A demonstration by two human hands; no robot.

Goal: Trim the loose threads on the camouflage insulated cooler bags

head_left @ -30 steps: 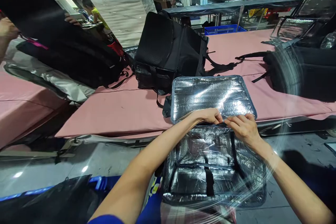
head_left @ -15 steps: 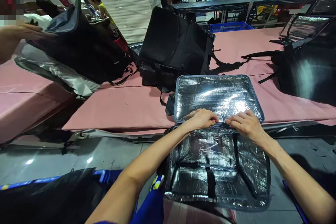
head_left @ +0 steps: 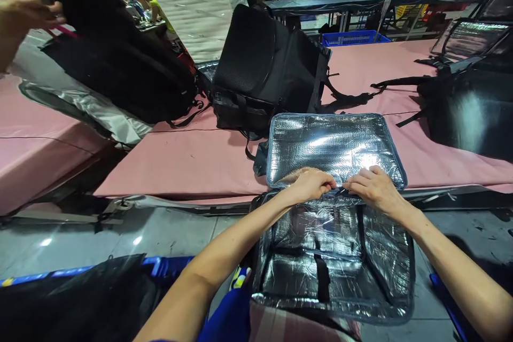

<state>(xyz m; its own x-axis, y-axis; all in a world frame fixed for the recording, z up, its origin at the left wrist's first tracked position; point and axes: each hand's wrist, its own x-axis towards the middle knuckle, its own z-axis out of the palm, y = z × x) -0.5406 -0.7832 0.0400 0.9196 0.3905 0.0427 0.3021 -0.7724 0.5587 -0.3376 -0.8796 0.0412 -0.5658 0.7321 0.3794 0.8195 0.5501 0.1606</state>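
Observation:
An open insulated bag (head_left: 332, 256) with silver foil lining sits in front of me, its lid (head_left: 332, 147) flipped back flat onto the pink table. My left hand (head_left: 310, 184) and my right hand (head_left: 372, 188) meet at the far rim of the bag, where the lid hinges. Both have their fingers curled and pinch the dark edge or zipper there. A black strap (head_left: 321, 278) runs across the bag's foil bottom.
A black backpack (head_left: 264, 72) stands on the pink table (head_left: 180, 163) behind the lid. Another person's hand (head_left: 28, 13) at the far left holds up a dark bag (head_left: 120, 75). More black bags (head_left: 468, 109) lie at the right. A blue crate (head_left: 348, 39) is farther back.
My hands stay at the bag's far rim and have drawn slightly closer together. The other person at the left has shifted the dark bag they hold.

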